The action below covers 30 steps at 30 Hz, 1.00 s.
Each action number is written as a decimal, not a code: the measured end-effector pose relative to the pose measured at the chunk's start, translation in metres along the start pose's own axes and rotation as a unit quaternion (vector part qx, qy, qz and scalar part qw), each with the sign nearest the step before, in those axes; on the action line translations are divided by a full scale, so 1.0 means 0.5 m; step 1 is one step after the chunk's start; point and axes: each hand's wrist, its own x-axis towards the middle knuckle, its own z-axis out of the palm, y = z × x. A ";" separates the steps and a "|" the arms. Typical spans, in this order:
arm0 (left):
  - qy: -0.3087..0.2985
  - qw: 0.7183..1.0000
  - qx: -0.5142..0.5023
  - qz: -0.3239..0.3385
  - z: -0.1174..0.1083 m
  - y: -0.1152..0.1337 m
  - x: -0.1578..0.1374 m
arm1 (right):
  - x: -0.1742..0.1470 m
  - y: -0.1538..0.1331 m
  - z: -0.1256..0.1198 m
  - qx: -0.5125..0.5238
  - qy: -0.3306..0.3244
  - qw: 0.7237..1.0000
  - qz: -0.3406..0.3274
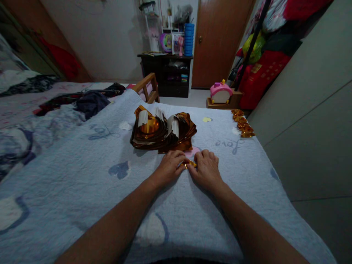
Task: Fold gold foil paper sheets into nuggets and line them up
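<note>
Spread across the bed in front of you is a pale blue quilt point(82, 172) printed with hearts and lettering, and your two hands meet on it, close together. Between them sits a small folded piece of gold foil paper point(189, 164), pressed flat against the quilt. Your left hand point(169, 165) comes in from the left with its fingers curled over that end of the piece; your right hand point(207, 169) covers the other end, knuckles up. Both are pinching or pressing the gold piece, though the fingertips are hidden, so you cannot tell exactly how firmly each one grips.

What matters here is how the piece lies: its long axis runs left to right, straight from one hand to the other, with only a short stretch showing in the gap. Neither hand is nearer; each holds its own end.

Just beyond your fingertips, almost touching them, lies the loose stack of gold foil sheets point(162, 130), curled and fanned open, with a pink scrap point(194, 151) showing at its near edge. Farther off, ahead and to the right of your right hand, a row of finished gold folded pieces point(243, 124) lines the quilt's edge, well apart from the grip.
</note>
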 end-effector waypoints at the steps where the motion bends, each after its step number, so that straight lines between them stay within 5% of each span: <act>1: -0.009 1.000 0.001 -0.011 -0.004 0.002 -0.001 | 0.000 0.000 0.001 -0.001 0.000 1.000 0.004; 6: -0.035 0.997 0.028 -0.058 -0.021 0.003 -0.003 | 0.000 0.017 0.008 0.010 0.001 1.000 0.016; 18: -0.045 0.999 0.000 -0.025 -0.026 -0.032 -0.006 | -0.008 0.071 0.020 0.036 0.013 0.999 0.023; 30: -0.027 0.991 -0.129 0.004 -0.032 -0.028 0.003 | 0.002 0.041 0.009 0.100 0.030 0.992 -0.074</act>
